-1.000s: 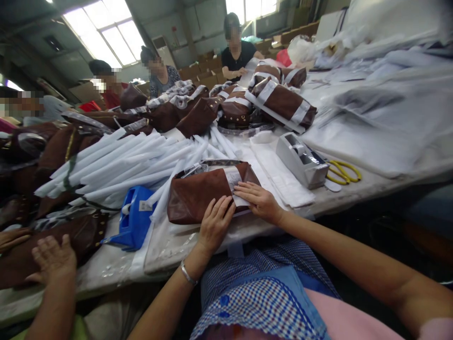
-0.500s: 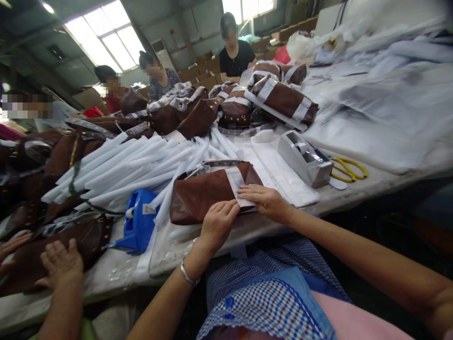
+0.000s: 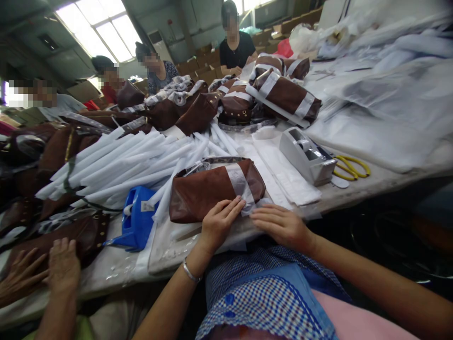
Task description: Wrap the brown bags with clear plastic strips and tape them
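Observation:
A brown bag (image 3: 205,191) lies on the white table in front of me, with a white strip (image 3: 239,185) wrapped across its right end. My left hand (image 3: 218,224) rests on the bag's near edge, its fingertips pressing the lower end of the strip. My right hand (image 3: 281,225) lies flat just right of it, fingers stretched toward the same strip end at the table's near edge.
A blue tape dispenser (image 3: 136,218) sits left of the bag, a grey tape dispenser (image 3: 306,156) and yellow scissors (image 3: 350,167) to the right. White rolled tubes (image 3: 116,165) and more brown bags (image 3: 283,94) lie behind. A co-worker's hands (image 3: 46,274) press a bag at my left; other people sit across.
My right hand has slid off the top of the bag toward me, down to the near edge. The white strip now lies wrapped down over the bag's front.

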Demonstrator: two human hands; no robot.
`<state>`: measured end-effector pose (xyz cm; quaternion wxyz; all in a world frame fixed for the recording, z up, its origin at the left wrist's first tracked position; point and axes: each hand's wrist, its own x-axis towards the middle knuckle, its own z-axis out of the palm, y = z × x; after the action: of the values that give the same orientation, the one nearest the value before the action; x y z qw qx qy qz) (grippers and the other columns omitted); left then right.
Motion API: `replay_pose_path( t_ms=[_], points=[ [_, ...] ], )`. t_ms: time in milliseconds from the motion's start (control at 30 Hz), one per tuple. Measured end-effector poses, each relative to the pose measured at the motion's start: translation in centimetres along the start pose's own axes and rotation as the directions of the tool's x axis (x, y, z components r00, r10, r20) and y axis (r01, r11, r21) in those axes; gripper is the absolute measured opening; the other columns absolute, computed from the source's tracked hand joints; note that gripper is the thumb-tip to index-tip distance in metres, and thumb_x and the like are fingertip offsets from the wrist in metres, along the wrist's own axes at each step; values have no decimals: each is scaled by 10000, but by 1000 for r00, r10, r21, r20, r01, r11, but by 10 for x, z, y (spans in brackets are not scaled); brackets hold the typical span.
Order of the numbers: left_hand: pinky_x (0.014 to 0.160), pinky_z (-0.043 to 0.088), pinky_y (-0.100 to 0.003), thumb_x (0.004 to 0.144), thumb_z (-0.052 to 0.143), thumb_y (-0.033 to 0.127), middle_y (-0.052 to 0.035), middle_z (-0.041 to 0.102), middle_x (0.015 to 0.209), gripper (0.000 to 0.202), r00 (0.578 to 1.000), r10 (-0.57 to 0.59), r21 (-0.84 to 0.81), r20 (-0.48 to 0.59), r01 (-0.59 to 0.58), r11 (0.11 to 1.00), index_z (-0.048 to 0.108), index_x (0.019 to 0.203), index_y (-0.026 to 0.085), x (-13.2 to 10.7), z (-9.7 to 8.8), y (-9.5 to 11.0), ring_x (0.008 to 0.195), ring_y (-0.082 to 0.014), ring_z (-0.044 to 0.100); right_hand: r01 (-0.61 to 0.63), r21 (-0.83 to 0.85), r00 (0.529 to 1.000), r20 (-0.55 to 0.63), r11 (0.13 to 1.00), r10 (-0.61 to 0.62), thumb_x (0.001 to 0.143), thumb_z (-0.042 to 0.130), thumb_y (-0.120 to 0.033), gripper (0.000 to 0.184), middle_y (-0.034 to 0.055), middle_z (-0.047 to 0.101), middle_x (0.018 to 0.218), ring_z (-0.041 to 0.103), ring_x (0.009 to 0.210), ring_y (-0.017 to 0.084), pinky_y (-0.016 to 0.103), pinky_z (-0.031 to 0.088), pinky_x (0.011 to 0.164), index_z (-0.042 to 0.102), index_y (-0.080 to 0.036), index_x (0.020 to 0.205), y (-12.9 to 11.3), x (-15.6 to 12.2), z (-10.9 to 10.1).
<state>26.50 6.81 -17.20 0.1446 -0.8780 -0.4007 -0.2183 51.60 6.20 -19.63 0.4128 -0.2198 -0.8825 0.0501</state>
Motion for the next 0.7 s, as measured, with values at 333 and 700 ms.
replay_pose_path(
  t_ms=[333,700],
  points=[
    [1043,516,-304,956,567,161,-8,556,1456,523,999,30,13,29,-30,999,478,1465,245,-2,3,-2,1174,-182,611,59,39,991,120,998,-63,925,532,-83,377,117,719,1210,633,1212,249,462,532,1042,636,-146,1281,-15,-15,72],
    [1003,536,-306,957,552,118,20,585,1422,540,996,91,62,-6,-91,994,468,1473,254,3,-3,-3,1086,-181,637,-24,30,1000,-5,999,24,922,491,-58,376,65,755,1127,690,1121,215,395,575,998,662,-209,1222,-1,-41,24]
  ],
)
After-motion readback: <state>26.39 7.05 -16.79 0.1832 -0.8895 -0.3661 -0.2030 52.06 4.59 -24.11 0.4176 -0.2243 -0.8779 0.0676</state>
